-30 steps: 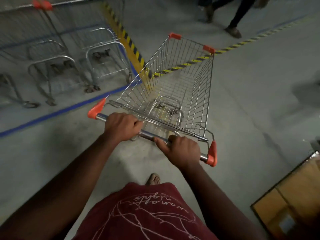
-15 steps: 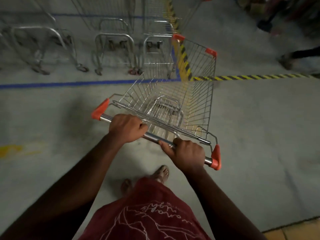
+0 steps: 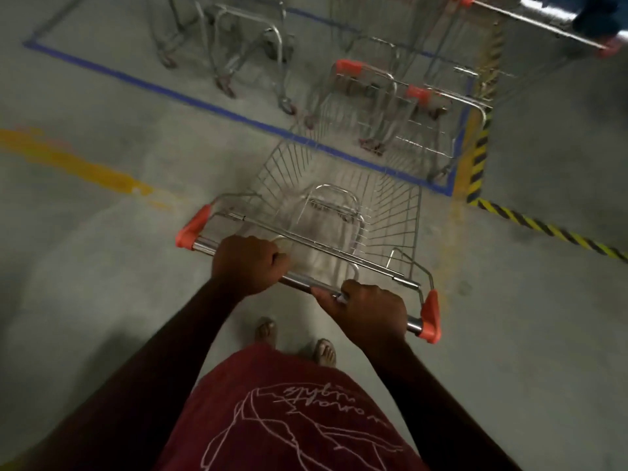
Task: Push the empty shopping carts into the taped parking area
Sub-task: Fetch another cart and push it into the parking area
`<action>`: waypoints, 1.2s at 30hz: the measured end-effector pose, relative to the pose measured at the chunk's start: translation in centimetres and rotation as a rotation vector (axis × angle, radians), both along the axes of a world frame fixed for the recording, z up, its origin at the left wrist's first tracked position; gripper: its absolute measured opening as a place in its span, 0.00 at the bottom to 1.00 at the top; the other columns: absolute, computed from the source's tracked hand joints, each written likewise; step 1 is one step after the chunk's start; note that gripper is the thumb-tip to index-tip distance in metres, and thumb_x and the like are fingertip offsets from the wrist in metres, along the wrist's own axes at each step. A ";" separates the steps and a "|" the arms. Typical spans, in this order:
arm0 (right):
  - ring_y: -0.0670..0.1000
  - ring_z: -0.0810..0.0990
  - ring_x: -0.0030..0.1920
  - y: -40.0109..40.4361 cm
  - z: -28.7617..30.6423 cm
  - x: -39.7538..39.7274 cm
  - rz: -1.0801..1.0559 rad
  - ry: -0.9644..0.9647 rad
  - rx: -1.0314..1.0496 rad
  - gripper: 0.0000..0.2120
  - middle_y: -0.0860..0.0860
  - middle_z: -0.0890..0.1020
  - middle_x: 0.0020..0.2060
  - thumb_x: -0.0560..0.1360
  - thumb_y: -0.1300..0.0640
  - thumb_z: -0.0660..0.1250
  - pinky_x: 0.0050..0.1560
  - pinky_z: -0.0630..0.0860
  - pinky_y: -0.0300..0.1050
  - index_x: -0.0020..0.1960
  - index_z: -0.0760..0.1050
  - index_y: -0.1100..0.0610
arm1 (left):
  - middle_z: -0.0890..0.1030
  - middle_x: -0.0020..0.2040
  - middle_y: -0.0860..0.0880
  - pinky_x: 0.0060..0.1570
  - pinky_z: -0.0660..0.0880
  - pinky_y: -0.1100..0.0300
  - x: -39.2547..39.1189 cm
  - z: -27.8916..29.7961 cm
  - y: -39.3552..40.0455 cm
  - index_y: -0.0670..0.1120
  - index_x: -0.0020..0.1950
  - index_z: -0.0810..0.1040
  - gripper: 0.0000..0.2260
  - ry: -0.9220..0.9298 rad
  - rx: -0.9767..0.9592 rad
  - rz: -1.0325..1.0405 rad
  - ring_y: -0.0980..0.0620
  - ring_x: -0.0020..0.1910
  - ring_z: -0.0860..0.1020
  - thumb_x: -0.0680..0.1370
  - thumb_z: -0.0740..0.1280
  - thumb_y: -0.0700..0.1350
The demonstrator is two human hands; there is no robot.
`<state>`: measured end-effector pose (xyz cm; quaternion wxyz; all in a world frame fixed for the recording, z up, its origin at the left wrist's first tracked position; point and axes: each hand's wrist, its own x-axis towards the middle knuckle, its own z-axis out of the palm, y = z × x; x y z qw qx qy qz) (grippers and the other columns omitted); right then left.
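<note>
Both hands grip the cart's steel push bar (image 3: 306,283), fingers curled over it: the left hand (image 3: 249,263) near the orange end cap, the right hand (image 3: 368,314) towards the other end. Set apart like that, they can steer as well as shove. The empty shopping cart (image 3: 343,205) points at the blue tape line (image 3: 163,91), its nose crossing it. Beyond, parked carts (image 3: 244,52) stand inside the taped area, hazard striping (image 3: 479,154) along the right.
</note>
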<state>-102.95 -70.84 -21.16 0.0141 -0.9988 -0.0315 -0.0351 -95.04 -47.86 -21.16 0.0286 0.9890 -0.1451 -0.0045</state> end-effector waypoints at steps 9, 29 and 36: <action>0.55 0.78 0.24 -0.1 -0.4 3.3 0.376 0.003 0.071 0.38 0.48 0.76 0.24 0.74 0.18 0.45 0.28 0.70 0.42 0.34 0.73 0.50 | 0.71 0.22 0.48 0.25 0.65 0.62 -6.0 -0.5 1.7 0.46 0.27 0.73 0.19 -0.033 0.070 0.321 0.44 0.20 0.73 0.74 0.64 0.56; 0.55 0.81 0.31 18.4 -0.5 16.7 0.712 0.035 0.135 0.37 0.51 0.79 0.27 0.82 0.29 0.45 0.34 0.75 0.45 0.39 0.82 0.51 | 0.71 0.32 0.59 0.29 0.59 0.64 -4.2 -1.5 18.6 0.55 0.32 0.67 0.32 -0.100 -0.148 0.554 0.61 0.32 0.70 0.71 0.51 0.83; 0.55 0.81 0.31 28.0 0.0 22.6 0.735 -0.008 0.064 0.33 0.51 0.79 0.27 0.83 0.32 0.50 0.33 0.73 0.47 0.38 0.79 0.53 | 0.73 0.23 0.57 0.29 0.68 0.64 1.6 -1.9 27.7 0.54 0.33 0.71 0.36 -0.030 -0.180 0.637 0.64 0.25 0.70 0.67 0.48 0.86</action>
